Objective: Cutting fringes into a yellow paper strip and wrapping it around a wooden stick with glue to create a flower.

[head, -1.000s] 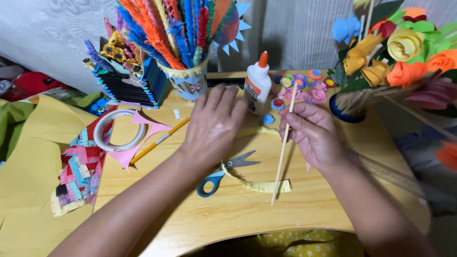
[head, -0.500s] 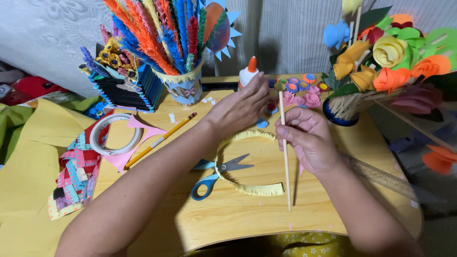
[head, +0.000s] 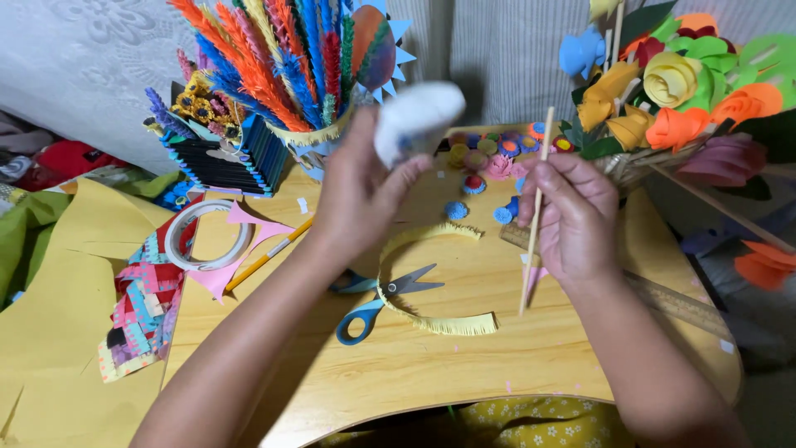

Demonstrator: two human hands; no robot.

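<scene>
While the wooden table [head: 431, 365] carries the whole set-up, the fringed yellow paper strip [head: 431, 319] lying curled at its middle serves as the landmark for all positions below.

Largest items: a bunch of paper flowers [head: 680, 83] stands up and to the right of the strip; a cup of coloured paper feathers [head: 282, 58] stands up and to the left of it. A roll of tape [head: 206, 235] lies well to the left of the strip, on pink paper. Blue-handled scissors [head: 373, 303] lie inside the strip's curve, touching or just beside it. Small quilled paper rosettes [head: 489, 162] are scattered beyond the strip's upper end.

Left hand [head: 356, 203]: raised above the strip, fingers and thumb clamped round a white glue bottle [head: 419, 120], which is tilted and motion-blurred; the nozzle is not discernible.

Right hand [head: 572, 220]: just right of the strip, fingers closed together on a thin wooden skewer [head: 535, 207], held near upright, lower tip close to the table by the strip's right end.

Judgement on technique: bring the bottle steady before squeezing, since the blur suggests it is moving fast. Keep the skewer grip firm and low so the stick does not wobble. Apply a small bead only; excess would likely smear onto the fringe. Keep the scissors clear of any wet glue.
</scene>
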